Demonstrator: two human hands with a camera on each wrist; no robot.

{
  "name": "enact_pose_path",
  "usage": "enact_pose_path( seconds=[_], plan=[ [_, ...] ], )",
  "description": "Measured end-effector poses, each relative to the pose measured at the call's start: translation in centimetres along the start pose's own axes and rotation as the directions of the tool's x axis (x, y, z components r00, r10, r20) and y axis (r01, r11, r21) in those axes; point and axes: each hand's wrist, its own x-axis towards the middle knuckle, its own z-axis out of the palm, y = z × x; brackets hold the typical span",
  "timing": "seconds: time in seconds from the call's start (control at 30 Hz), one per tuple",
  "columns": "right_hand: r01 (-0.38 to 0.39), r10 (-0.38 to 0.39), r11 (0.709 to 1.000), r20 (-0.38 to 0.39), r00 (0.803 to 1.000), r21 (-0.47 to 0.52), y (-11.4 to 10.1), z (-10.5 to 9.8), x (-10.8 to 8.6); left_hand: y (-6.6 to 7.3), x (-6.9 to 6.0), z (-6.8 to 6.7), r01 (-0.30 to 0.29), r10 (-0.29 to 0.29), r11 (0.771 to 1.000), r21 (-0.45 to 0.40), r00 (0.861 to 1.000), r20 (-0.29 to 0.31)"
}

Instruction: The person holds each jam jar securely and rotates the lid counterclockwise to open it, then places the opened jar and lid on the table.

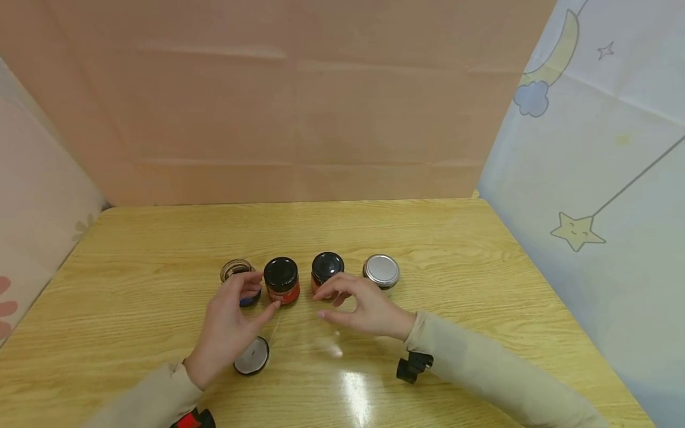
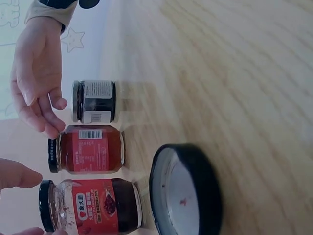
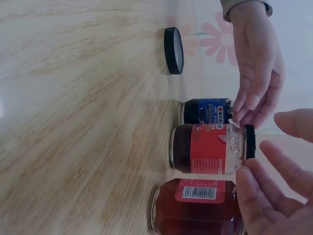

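Note:
Four jars would be a count, so by place: an uncapped jar with a blue label stands leftmost in the row. Beside it is a red-labelled jar with its black lid on. My left hand is between these two, thumb and fingers spread apart, holding nothing. Farther right stands another black-lidded jar of reddish contents. My right hand hovers in front of it, fingers loosely bent with a gap to the thumb. A loose black-rimmed lid lies inside up near my left wrist.
A silver-lidded jar ends the row on the right, partly behind my right hand. The wooden table meets a pinkish backdrop at its far edge. A patterned sheet hangs on the right.

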Motion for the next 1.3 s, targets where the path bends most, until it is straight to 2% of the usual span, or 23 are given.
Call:
enact_pose_path(
  seconds=[0.2,0.37,0.5,0.63,0.7,0.83,0.93,1.1,1.17,1.3],
  plan=[
    [0.022,-0.021,1.0,-0.017,1.0,0.012,0.1,-0.2,-0.1,0.1,-0.3,0.3,0.081,-0.08,0.997,-0.008,0.992,0.098],
    [0.031,-0.031,1.0,-0.016,0.999,-0.002,0.2,-0.3,-0.1,0.1,-0.4,0.6,0.142,-0.138,0.99,-0.005,0.972,0.191],
    [0.026,-0.026,1.0,-0.026,0.999,-0.005,0.0,-0.5,0.0,0.0,-0.3,1.0,0.172,-0.155,0.984,-0.048,0.956,0.25],
    [0.019,-0.019,1.0,-0.031,0.999,-0.004,-0.1,-0.7,0.1,-0.2,-0.3,1.6,0.181,-0.151,0.978,-0.101,0.956,0.25],
    [0.015,-0.015,1.0,-0.032,0.999,-0.002,-0.1,-0.8,0.1,-0.1,-0.2,1.9,0.201,-0.168,0.972,-0.12,0.955,0.243],
    [0.015,-0.015,1.0,-0.039,0.999,-0.003,-0.3,-1.0,0.0,0.3,-0.1,2.6,0.286,-0.236,0.944,-0.167,0.935,0.265],
    [0.016,-0.016,1.0,-0.049,0.999,-0.012,-0.3,-1.2,0.0,0.7,0.0,3.1,0.322,-0.265,0.928,-0.189,0.924,0.275],
    [0.002,-0.001,1.0,-0.065,0.998,0.009,-0.2,-1.4,0.0,0.8,0.6,3.8,0.311,-0.262,0.928,-0.204,0.936,0.234],
    [-0.006,0.007,1.0,-0.07,0.998,0.027,-0.2,-1.5,-0.1,0.7,0.8,4.0,0.314,-0.263,0.925,-0.216,0.936,0.232],
    [0.001,0.002,1.0,-0.083,0.997,0.028,0.2,-1.6,-0.1,0.1,1.3,4.7,0.333,-0.279,0.917,-0.219,0.929,0.245]
  ],
)
